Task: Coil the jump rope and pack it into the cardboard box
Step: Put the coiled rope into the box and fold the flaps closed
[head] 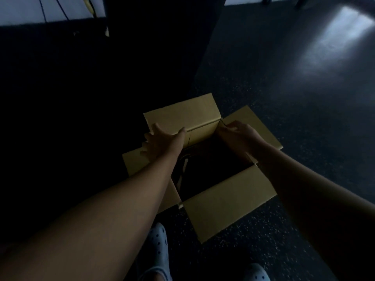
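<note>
While both hands work at the open box [227,201] on the floor, flap folding looks next.
Head view: left hand [162,141] lies spread on the far flap; right hand [238,134] pinches the right flap's corner. Fold opposite flaps evenly. Rope [182,169] shows dimly inside, its coiling too dark to judge.

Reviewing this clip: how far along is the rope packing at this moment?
Looks mostly done: something rope-like lies inside the cardboard box, though the interior is too dark to confirm it is coiled. In hand: the left hand rests on the far flap, and the right hand is on the right flap. Left: all four flaps are open, so closing remains, if wanted.
</note>
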Motion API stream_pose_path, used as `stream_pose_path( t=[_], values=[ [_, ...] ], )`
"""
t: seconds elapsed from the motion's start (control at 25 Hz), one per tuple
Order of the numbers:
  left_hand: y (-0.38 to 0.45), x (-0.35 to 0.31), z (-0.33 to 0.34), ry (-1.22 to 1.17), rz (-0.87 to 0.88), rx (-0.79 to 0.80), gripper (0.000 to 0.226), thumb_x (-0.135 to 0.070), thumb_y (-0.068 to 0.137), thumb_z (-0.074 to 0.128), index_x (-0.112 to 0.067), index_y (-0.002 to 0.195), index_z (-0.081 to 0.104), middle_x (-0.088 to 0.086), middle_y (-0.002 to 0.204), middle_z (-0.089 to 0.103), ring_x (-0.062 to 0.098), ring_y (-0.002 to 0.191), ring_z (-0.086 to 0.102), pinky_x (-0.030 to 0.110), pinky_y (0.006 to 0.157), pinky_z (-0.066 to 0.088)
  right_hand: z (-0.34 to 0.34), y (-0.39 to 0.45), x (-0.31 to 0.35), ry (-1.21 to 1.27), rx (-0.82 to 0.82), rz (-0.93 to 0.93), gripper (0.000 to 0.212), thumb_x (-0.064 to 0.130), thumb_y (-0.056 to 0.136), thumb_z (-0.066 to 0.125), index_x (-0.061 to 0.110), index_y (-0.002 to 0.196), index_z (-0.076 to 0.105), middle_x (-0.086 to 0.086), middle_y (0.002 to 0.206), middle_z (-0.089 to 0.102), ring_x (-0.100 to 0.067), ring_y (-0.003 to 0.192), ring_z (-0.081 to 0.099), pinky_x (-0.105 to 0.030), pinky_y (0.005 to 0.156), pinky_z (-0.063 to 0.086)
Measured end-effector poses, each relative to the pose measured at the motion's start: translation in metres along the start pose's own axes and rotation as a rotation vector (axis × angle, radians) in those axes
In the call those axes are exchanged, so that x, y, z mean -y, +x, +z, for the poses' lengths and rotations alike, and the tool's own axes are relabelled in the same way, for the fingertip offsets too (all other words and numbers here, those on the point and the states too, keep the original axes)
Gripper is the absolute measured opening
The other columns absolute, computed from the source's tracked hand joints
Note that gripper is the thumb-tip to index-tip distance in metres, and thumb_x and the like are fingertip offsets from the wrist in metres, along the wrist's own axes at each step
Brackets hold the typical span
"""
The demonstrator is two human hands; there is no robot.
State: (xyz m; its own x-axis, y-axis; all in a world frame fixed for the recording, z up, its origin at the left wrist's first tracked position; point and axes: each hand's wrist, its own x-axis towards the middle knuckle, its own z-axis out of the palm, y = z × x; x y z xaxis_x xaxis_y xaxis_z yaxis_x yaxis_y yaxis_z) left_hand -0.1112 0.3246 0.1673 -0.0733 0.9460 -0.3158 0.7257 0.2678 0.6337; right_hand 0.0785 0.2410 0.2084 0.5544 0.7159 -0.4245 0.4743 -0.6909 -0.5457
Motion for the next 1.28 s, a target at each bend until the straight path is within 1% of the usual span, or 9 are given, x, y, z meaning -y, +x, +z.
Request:
stream_pose_path(
  t=[0.16,0.28,0.36,0.56,0.72,0.88,1.0,1.16,1.28],
  values=[
    [0.017,0.028,-0.006,0.076,-0.136,-0.051,0.109,-0.073,0.075,0.066,-0.025,0.159,0.016,0.021,0.158,0.028,0.048,0.138,0.034,0.057,0.106,0.034,-0.011,0.016,-0.017,-0.069,-0.04,0.009,0.064,0.073,0.084,0.053,0.031,0.132,0.054,-0.011,0.127,0.064,-0.025,0.101,0.066,-0.038,0.073,0.057],
    [0.04,0.055,-0.001,0.162,-0.294,-0.072,0.126,-0.079,0.066,0.069,-0.029,0.161,0.003,0.027,0.163,0.016,0.055,0.144,0.021,0.068,0.112,0.026,-0.017,0.049,-0.04,-0.25,-0.099,0.05,0.072,0.075,0.085,0.052,0.036,0.145,0.043,-0.015,0.156,0.035,-0.042,0.136,0.041,-0.06,0.103,0.046],
    [0.055,0.074,0.009,0.178,-0.388,-0.086,0.133,-0.08,0.063,0.071,-0.032,0.161,-0.006,0.03,0.165,0.004,0.057,0.148,0.01,0.071,0.114,0.02,-0.018,0.071,-0.059,-0.377,-0.171,0.071,0.077,0.074,0.087,0.053,0.034,0.151,0.036,-0.015,0.162,0.025,-0.048,0.143,0.029,-0.064,0.111,0.034],
    [0.068,0.105,0.034,0.054,-0.483,-0.056,0.136,-0.074,0.064,0.076,-0.026,0.162,-0.005,0.031,0.163,0.01,0.054,0.146,0.018,0.068,0.115,0.022,-0.01,0.106,-0.095,-0.441,-0.191,0.2,0.109,0.084,0.075,0.056,0.029,0.159,0.014,-0.026,0.163,0.019,-0.054,0.144,0.027,-0.066,0.115,0.026],
    [0.063,0.1,0.038,-0.025,-0.533,-0.087,0.126,-0.063,0.068,0.08,-0.019,0.161,0.007,0.026,0.156,0.027,0.047,0.14,0.032,0.058,0.11,0.032,-0.008,0.102,-0.101,-0.488,-0.232,0.184,0.107,0.079,0.076,0.061,0.029,0.159,0.015,-0.027,0.158,0.025,-0.053,0.142,0.027,-0.068,0.112,0.03],
    [0.032,0.077,0.029,0.066,-0.38,-0.309,0.086,-0.038,0.082,0.072,-0.012,0.151,0.027,0.024,0.142,0.043,0.047,0.125,0.048,0.056,0.095,0.043,-0.012,0.077,-0.088,-0.513,-0.346,0.072,0.097,0.069,0.08,0.066,0.028,0.157,0.022,-0.024,0.157,0.025,-0.051,0.14,0.028,-0.067,0.109,0.032],
    [0.003,0.046,0.024,0.012,-0.196,-0.372,0.074,-0.027,0.089,0.067,-0.011,0.151,0.03,0.022,0.142,0.046,0.047,0.122,0.052,0.055,0.088,0.046,-0.004,0.057,-0.071,-0.459,-0.364,-0.042,0.096,0.064,0.082,0.068,0.027,0.156,0.02,-0.022,0.15,0.03,-0.048,0.132,0.036,-0.061,0.107,0.038],
    [-0.02,0.003,0.035,0.018,-0.031,-0.288,0.045,-0.032,0.098,0.052,-0.014,0.14,0.047,0.018,0.135,0.055,0.041,0.115,0.06,0.046,0.083,0.046,0.024,0.036,-0.05,-0.358,-0.284,-0.07,0.092,0.065,0.084,0.063,0.03,0.157,0.019,-0.017,0.149,0.032,-0.042,0.13,0.042,-0.058,0.103,0.045],
    [-0.016,-0.001,0.058,0.179,0.148,-0.011,0.042,-0.034,0.104,0.039,-0.022,0.142,0.053,0.014,0.144,0.048,0.035,0.124,0.052,0.042,0.093,0.044,0.054,0.03,-0.048,-0.329,-0.224,-0.06,0.075,0.074,0.089,0.045,0.03,0.15,0.036,-0.015,0.148,0.037,-0.039,0.131,0.043,-0.055,0.103,0.044]
  ],
)
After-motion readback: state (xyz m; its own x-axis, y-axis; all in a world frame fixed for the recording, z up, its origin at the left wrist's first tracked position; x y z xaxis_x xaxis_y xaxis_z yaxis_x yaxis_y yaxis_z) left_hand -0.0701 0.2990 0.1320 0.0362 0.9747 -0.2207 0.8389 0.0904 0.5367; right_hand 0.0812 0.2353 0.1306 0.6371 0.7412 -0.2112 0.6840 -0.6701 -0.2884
